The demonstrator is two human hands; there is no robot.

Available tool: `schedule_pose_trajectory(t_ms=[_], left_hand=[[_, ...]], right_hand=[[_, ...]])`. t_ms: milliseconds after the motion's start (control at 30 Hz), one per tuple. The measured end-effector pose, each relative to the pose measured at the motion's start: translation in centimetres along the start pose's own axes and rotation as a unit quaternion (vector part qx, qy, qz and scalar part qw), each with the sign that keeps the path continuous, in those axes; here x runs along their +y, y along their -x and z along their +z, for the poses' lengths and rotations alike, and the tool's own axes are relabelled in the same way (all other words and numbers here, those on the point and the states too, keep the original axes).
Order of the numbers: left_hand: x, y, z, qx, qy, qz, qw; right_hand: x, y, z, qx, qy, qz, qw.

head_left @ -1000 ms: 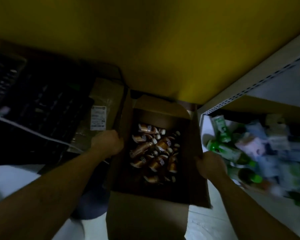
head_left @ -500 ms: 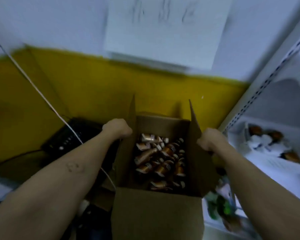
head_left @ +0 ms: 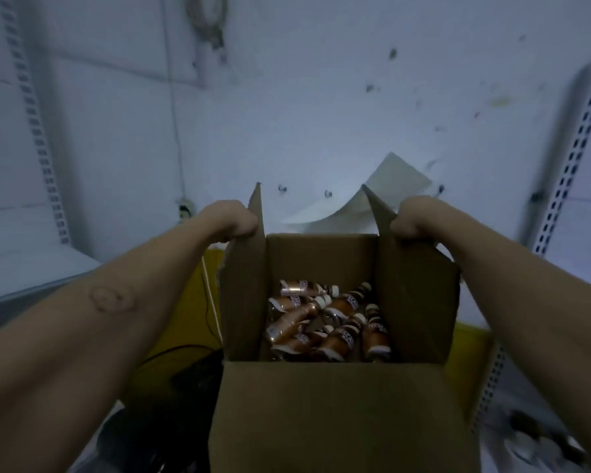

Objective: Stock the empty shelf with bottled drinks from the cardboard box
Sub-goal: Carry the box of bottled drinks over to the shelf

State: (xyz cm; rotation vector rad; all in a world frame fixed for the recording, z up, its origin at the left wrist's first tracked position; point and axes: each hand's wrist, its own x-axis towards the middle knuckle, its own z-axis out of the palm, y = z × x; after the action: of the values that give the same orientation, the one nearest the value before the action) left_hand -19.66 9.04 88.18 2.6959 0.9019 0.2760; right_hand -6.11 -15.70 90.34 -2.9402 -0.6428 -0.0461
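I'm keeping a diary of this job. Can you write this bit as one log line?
stage: carrying | left hand: grips left flap | right hand: grips right flap | cardboard box: open, lifted | bottles: lying jumbled inside

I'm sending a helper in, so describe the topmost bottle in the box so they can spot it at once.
Find the open cardboard box held by its side flaps. Inside lies a jumble of brown bottled drinks. The one meant lies on its side nearest the far wall, white cap pointing right, alone across the pile's far edge.

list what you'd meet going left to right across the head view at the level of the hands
left upright → left hand → left flap → right flap → right hand → right upright
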Motion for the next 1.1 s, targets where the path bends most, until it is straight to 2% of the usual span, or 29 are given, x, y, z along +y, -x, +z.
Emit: schedule_pose_trajectory(t_ms=[167, 300, 467, 600, 667, 800, 967, 1100], left_hand=[[-2.6, 5.6, -8.4, 0.011, 0.016, -0.062, 0.998], [-6.8, 10.4, -14.4, 0.059, -0.007, -0.095, 0.994], [-12.1, 17.9, -20.9, 0.109, 0.031, -0.136, 0.984], [-16.7, 24.9, -25.0, 0.132, 0.021, -0.193, 0.972], [-19.4, 27.9, -26.7, 0.135, -0.004, -0.215, 0.967], [-25.0, 34.2, -29.1, 0.142, -0.034, -0.286, 0.947], [-31.7, 43.2, -29.0, 0.130, -0.046, -0.365, 0.921], [-35.3, 50.8, -27.5, 0.126, -0.067, -0.448, 0.883]], right_hand=[[-3.9, 3.7, -5.7, 0.021, 0.048, -0.068, 0.996], [-7.3, 5.6, -10.3, 0.051, 0.023, -0.123, 0.991], [-15.5, 11.4, -14.8, 0.073, 0.086, -0.187, 0.976], [-22.5, 16.7, -16.5, 0.076, 0.108, -0.249, 0.959], [-25.5, 18.8, -16.4, 0.086, 0.132, -0.284, 0.946], [-31.5, 22.7, -15.3, 0.067, 0.112, -0.340, 0.931], [-38.3, 29.4, -11.8, -0.009, 0.042, -0.402, 0.914], [-43.0, 35.0, -7.9, -0.057, 0.044, -0.462, 0.884]])
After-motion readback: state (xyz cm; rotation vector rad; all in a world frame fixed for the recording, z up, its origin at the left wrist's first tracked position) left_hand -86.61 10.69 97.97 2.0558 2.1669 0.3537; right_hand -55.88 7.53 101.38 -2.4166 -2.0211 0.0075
